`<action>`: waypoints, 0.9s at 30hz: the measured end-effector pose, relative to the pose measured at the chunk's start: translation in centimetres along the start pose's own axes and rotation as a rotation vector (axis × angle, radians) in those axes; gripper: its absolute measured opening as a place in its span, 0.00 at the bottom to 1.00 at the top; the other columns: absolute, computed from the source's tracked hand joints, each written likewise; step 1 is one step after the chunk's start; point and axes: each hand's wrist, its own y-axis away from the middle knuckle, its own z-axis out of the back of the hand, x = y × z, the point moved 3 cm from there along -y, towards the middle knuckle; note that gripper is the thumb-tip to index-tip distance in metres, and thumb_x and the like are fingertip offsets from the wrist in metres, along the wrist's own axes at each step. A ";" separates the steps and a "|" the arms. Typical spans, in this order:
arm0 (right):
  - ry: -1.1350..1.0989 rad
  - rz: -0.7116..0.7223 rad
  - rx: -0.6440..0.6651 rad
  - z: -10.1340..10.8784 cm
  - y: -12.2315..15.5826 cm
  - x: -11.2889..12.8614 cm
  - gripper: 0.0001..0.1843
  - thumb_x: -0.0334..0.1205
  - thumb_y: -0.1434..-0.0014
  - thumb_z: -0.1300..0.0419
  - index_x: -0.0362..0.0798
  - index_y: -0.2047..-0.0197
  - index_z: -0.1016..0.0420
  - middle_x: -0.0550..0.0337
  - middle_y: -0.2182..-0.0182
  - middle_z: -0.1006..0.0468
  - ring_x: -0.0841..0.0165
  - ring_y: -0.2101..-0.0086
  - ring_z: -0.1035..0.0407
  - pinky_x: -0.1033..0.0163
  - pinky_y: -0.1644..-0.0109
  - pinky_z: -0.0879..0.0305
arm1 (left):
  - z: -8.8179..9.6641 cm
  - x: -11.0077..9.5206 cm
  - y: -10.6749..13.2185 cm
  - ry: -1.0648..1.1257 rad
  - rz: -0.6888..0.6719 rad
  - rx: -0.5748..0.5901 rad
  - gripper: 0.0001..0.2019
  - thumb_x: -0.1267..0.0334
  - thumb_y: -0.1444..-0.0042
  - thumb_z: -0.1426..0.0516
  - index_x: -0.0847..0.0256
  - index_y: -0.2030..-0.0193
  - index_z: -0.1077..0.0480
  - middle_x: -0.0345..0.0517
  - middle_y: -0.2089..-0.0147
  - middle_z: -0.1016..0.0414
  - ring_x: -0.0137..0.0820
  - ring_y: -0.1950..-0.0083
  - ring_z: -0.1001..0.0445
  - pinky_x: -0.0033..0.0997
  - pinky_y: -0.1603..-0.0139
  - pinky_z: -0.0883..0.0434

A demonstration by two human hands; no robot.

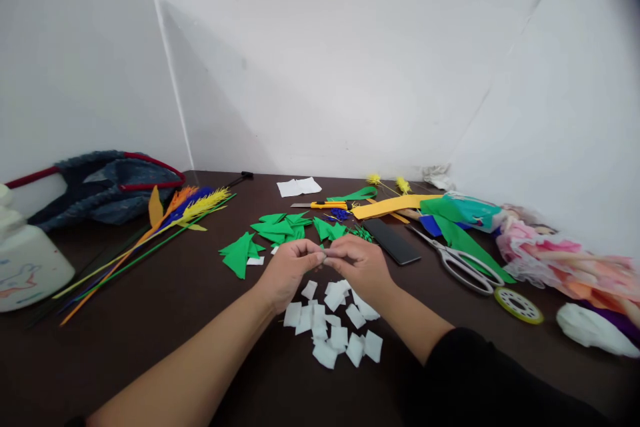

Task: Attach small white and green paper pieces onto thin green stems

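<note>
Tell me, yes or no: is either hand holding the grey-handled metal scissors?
No, the grey-handled metal scissors lie untouched on the dark brown table, off to the right of the right hand.

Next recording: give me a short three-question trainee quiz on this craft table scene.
1. True or false: the scissors lie to the right of the right hand.
2. What is scattered on the table nearest the left hand? A) metal washers B) white paper squares C) red buttons
3. Fill in: the utility knife has a ___ handle.
Key: 1 true; 2 B; 3 yellow.
</note>
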 end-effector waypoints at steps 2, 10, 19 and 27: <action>0.032 -0.019 -0.004 -0.3 0.0 -0.2 0.04 0.32 0.53 0.38 0.50 0.73 0.23 0.60 0.75 0.26 0.69 0.72 0.31 0.63 0.67 0.33 | 0.3 0.2 0.0 -0.037 -0.004 -0.015 0.07 0.62 0.54 0.42 0.63 0.75 0.32 0.37 0.77 0.34 0.25 0.73 0.39 0.26 0.69 0.41; 0.259 0.088 0.052 -1.0 0.3 -0.4 0.07 0.31 0.47 0.45 0.47 0.67 0.26 0.56 0.71 0.26 0.67 0.67 0.33 0.62 0.62 0.35 | 0.7 -0.5 0.4 -0.256 -0.081 -0.081 0.08 0.60 0.52 0.45 0.63 0.73 0.29 0.40 0.74 0.30 0.29 0.70 0.35 0.28 0.66 0.40; 0.144 -0.252 0.025 -0.4 -0.4 -1.6 0.04 0.32 0.48 0.47 0.46 0.71 0.31 0.59 0.75 0.30 0.67 0.70 0.36 0.60 0.64 0.38 | 0.7 -1.0 0.5 -0.472 -0.165 -0.120 0.09 0.60 0.50 0.46 0.60 0.66 0.27 0.44 0.66 0.25 0.34 0.63 0.30 0.32 0.61 0.36; -0.690 -0.707 0.025 -1.2 0.6 -3.6 0.06 0.38 0.55 0.39 0.46 0.71 0.30 0.57 0.61 0.30 0.67 0.63 0.34 0.61 0.63 0.35 | 0.9 -1.1 0.5 -0.650 -0.264 -0.245 0.08 0.65 0.52 0.46 0.58 0.63 0.34 0.37 0.71 0.29 0.29 0.69 0.32 0.28 0.67 0.38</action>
